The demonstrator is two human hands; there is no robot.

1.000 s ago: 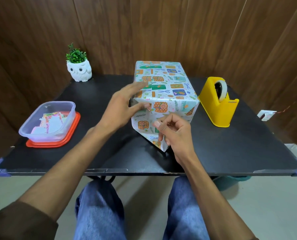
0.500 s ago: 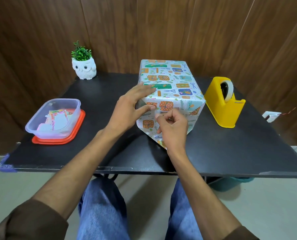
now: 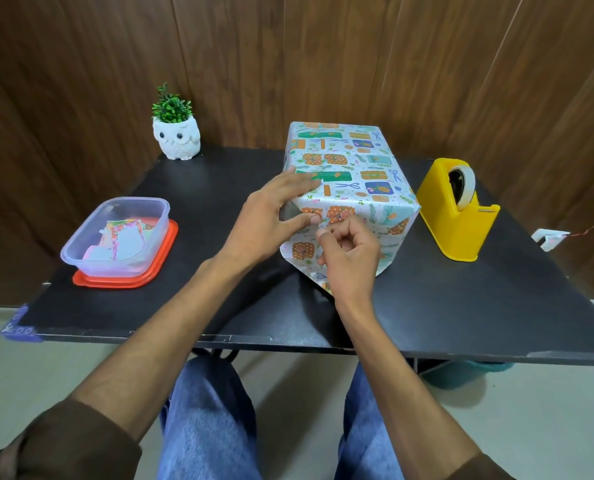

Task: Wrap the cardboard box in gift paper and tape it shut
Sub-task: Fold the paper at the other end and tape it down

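Head view: the box (image 3: pixel 352 174) stands at the middle of the black table (image 3: pixel 496 306), slightly toward 12 o'clock, with patterned gift paper (image 3: pixel 375 157) covering its top and the sides that show. At the near end, a pointed flap of paper (image 3: pixel 323 284) runs down onto the tabletop at 6 o'clock of the box.

The left hand (image 3: pixel 267 220) reaches in from 7 o'clock. Its fingers lie straight across the top near the left edge, and its thumb (image 3: pixel 304 220) presses flat on the near face — a bracing hold, nothing clenched. The right hand (image 3: pixel 351 252) comes in from 6 o'clock with its fingers curled. Its thumb and forefinger pinch a small pale strip (image 3: pixel 318 224) against the near face, just beside the left thumb tip. Whether that strip is tape or a fold of paper is too small to tell.

At 3 o'clock of the box, just beside it, sits a yellow tape dispenser (image 3: pixel 456 223) with its roll loaded. At 9 o'clock, well apart, a clear plastic tub (image 3: pixel 115 237) holding paper scraps (image 3: pixel 122 237) rests on a red lid (image 3: pixel 126 280). At 11 o'clock — near the table's far edge — stands a white owl pot (image 3: pixel 176 138) with a green plant.
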